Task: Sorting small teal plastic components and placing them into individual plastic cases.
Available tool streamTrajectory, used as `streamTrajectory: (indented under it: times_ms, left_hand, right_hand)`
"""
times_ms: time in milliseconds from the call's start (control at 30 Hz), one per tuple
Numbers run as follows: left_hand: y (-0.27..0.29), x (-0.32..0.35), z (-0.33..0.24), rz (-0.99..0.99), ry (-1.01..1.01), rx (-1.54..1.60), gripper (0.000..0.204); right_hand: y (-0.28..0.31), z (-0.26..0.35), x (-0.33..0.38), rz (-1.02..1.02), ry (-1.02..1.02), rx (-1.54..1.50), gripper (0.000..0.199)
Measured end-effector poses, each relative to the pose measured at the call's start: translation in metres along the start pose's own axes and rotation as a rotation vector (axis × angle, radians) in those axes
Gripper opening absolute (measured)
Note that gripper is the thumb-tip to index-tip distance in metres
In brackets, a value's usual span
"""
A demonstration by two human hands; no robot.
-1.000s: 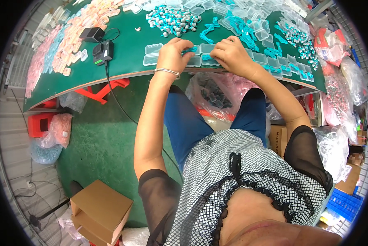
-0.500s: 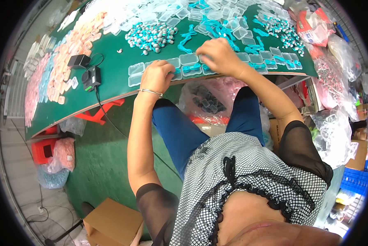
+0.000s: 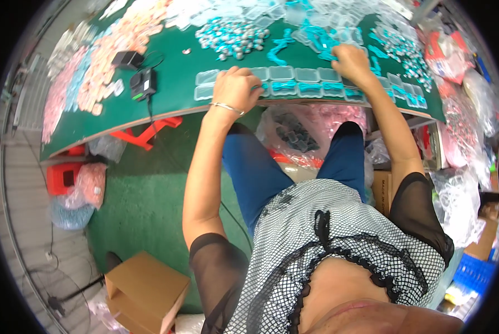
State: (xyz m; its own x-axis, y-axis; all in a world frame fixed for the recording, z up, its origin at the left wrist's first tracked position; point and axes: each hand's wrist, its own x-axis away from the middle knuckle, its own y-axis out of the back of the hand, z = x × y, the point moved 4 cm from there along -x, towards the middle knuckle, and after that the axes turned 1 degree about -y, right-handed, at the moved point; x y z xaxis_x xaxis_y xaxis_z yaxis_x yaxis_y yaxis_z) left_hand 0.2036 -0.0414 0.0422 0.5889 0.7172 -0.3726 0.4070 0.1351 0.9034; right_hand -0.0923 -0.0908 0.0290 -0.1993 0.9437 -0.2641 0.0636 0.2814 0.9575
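My left hand, with a bangle on its wrist, is closed over the left part of a row of open clear plastic cases. Its curled fingertips are beside turquoise cord lying in one case; whatever they hold is hidden. My right hand is farther out, its fingers bent at the near edge of a heap of turquoise cords. Its fingertips are partly hidden, so I cannot make out what they grip. Several cases have turquoise cord in their near halves; the leftmost case shows none.
A pile of turquoise-and-grey earplugs lies behind the row, with loose clear cases beyond. Left are peach pieces and a small black device on a cable. Plastic bags crowd the right. A cardboard box stands on the floor.
My right hand has moved from above the cases away to the cord heap. My left hand stays at the row's left part. The whole view has shifted a little.
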Motion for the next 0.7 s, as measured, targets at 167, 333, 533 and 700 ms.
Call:
streamTrajectory:
  times_ms: [167, 333, 533, 700]
  left_hand:
    - [0.015, 0.015, 0.028, -0.291, 0.178, 0.297, 0.012]
    - [0.026, 0.042, 0.085, -0.588, 0.409, 0.809, 0.011]
    - [0.022, 0.067, 0.099, -0.635, 0.518, 0.824, 0.012]
    - [0.004, 0.047, 0.069, -0.550, 0.498, 1.002, 0.017]
  right_hand:
    - [0.012, 0.004, -0.002, -0.021, 0.018, -0.087, 0.022]
    - [0.002, 0.000, 0.000, 0.072, 0.017, -0.193, 0.024]
    - [0.014, 0.003, -0.008, 0.008, 0.066, -0.125, 0.025]
    - [0.042, 0.045, -0.020, -0.099, 0.169, -0.704, 0.029]
